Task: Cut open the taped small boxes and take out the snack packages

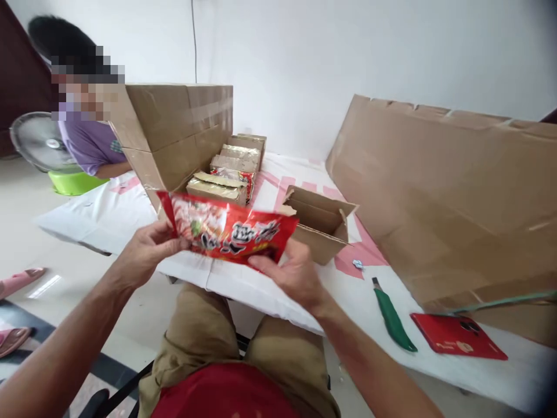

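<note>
In the head view, a red packet [221,229] is up in the air over the near edge of the white table [285,307]. It is long and thin. Its long way goes from left to right, and its right end dips a little.

The left hand [152,249] pinches the left end between thumb and fingers. The right hand [296,273] pinches the right end, with its thumb on the front and its fingers behind.

An open box [324,247] sits on the table just past the right hand. So the right hand is the nearer one, and the left hand is farther off. The long side of the box runs almost the same way as the packet. The packet hides a bit of the box, so I cannot tell how big the gap between them is.
</note>
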A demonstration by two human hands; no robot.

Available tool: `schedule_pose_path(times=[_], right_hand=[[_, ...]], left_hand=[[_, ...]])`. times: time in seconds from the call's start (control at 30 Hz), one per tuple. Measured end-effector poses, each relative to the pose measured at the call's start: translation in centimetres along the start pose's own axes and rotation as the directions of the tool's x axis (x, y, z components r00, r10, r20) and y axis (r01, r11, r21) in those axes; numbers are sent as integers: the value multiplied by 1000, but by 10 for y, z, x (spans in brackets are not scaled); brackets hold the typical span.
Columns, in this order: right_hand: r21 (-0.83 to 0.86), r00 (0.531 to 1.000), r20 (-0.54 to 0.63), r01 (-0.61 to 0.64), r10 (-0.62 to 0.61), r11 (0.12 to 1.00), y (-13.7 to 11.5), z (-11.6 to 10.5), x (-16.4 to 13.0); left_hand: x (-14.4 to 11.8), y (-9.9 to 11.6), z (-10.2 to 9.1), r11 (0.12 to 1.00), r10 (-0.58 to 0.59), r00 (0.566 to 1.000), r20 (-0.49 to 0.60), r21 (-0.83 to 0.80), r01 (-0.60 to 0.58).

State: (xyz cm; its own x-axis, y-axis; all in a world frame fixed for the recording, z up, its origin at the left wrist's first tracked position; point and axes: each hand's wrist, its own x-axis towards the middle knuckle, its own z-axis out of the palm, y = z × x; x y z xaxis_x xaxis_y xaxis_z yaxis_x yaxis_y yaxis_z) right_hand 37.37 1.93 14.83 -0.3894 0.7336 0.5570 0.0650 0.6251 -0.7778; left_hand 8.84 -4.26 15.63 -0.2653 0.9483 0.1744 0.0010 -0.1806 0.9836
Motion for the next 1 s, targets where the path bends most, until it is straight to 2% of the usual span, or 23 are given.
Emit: schedule_pose_path(times=[0.1, 0.17, 0.27, 0.37, 0.5, 0.63, 0.7, 0.8, 0.9, 1.0], right_hand=[[-193, 993, 92, -56, 75, 980, 43, 51, -19], [-291, 986, 122, -73, 113, 954, 69, 82, -25], [-363, 984, 110, -92, 141, 927, 95, 118, -25], [-421, 985, 71, -116, 160, 900, 113, 138, -16], [-491, 983, 42, -135, 178, 861, 128, 145, -10], [-529, 982, 17, -152, 190, 835, 137, 131, -28], [-541, 980, -8, -173, 200, 823, 142, 123, -40], [-527, 963, -21, -237, 267, 816, 154, 119, -48], [-449, 924, 52, -318, 380, 835, 166, 125, -36], [-336, 922, 106, -320, 373, 886, 176, 134, -17]], left_hand=[[-12, -48, -41, 979, -189, 978, -92, 63, 195], [-14, -73, -61, 961, -250, 958, -140, 80, 263], [-3, -97, -79, 950, -270, 948, -170, 114, 291], [19, -114, -87, 943, -268, 947, -179, 150, 296], [45, -134, -90, 928, -287, 937, -199, 186, 323], [44, -147, -93, 911, -308, 932, -190, 222, 347], [38, -149, -95, 915, -276, 945, -175, 253, 314], [31, -153, -96, 940, -155, 980, -125, 287, 186], [34, -159, -95, 948, -125, 988, -86, 283, 145], [41, -166, -92, 946, -153, 983, -99, 273, 175]])
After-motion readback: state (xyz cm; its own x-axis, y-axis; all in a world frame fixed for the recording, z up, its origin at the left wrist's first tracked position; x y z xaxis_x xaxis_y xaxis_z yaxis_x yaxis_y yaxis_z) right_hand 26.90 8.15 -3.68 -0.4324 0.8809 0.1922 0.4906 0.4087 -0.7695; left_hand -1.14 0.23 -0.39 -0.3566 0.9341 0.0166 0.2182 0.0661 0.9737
